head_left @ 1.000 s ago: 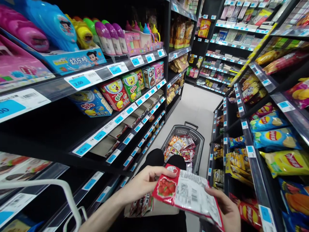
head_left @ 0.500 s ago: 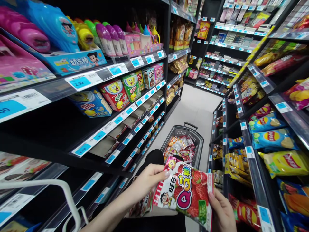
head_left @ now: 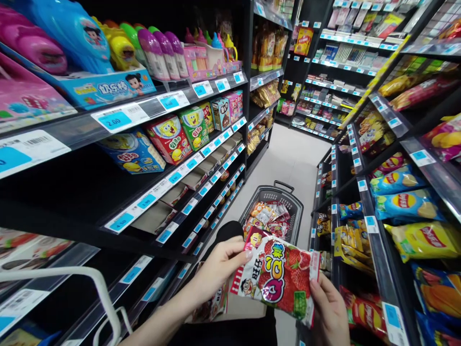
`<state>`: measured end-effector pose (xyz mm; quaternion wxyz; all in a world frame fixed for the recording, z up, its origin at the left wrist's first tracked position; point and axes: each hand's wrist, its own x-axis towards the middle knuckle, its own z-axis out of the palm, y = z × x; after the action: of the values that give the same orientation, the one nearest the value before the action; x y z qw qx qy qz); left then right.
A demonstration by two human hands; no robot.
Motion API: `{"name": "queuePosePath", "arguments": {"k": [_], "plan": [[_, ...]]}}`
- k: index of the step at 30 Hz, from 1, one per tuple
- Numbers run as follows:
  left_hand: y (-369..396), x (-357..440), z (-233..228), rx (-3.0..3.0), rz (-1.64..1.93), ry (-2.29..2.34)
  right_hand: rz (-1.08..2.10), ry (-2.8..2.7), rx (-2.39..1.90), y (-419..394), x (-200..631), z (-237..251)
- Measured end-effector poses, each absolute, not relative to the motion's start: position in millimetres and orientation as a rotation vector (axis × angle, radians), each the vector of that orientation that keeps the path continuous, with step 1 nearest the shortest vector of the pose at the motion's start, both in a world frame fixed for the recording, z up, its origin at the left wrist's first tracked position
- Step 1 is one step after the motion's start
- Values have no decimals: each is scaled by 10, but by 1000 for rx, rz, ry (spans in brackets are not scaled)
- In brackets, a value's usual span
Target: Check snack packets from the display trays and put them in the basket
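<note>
Basket [head_left: 298, 211] of packets [head_left: 264, 211], bag [head_left: 281, 276] in hands [head_left: 220, 263]

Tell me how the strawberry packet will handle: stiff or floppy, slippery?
The packet probably flexes, looking thin and wrinkled. Its shine suggests some slipperiness. It's likely light: the left hand and right hand pinch only its ends.

Over the basket [head_left: 299, 211] I have open air, though the packet [head_left: 284, 276] between my left grip [head_left: 223, 262] and right grip [head_left: 329, 305], and my dark knee [head_left: 230, 231], block its near end. Left-side shelves [head_left: 72, 192] and right-side shelves [head_left: 442, 181] hem me in; a white rail [head_left: 72, 273] stands beside my left forearm [head_left: 169, 312]. Beyond the basket, the floor [head_left: 298, 149] lies free.
</note>
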<state>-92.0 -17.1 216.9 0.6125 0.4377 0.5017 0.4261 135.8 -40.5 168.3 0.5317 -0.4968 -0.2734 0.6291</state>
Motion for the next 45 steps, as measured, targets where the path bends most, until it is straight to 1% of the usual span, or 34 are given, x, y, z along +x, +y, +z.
{"name": "queuePosePath", "arguments": {"k": [2,6,12,18,23,27,31,37,45], "plan": [[-174,-887,2145,1054,1004,1120,1413,-757,-1229,-372,1375,1655],[-207,-780,2131,769,877,998,1300,-899,-1295,-324,1354,1612],[-197,-694,2102,710,1012,967,1325,-792,-1336,-370,1113,1666],[-165,-694,2076,696,1003,1070,1281,-766,-1359,-405,1051,1610],[-203,-666,2105,690,997,1112,1370,-737,-1348,-411,1033,1570],[-160,-687,2132,727,1004,1088,1290,-766,-1347,-416,1001,1518],[-130,-664,2127,748,989,1165,1286,-789,-1354,-380,987,1461],[-154,-580,2087,736,944,1368,1306,-798,-1370,-352,941,1545],[-149,-565,2113,774,980,1345,1371,-712,-1358,-368,916,1548]]}}
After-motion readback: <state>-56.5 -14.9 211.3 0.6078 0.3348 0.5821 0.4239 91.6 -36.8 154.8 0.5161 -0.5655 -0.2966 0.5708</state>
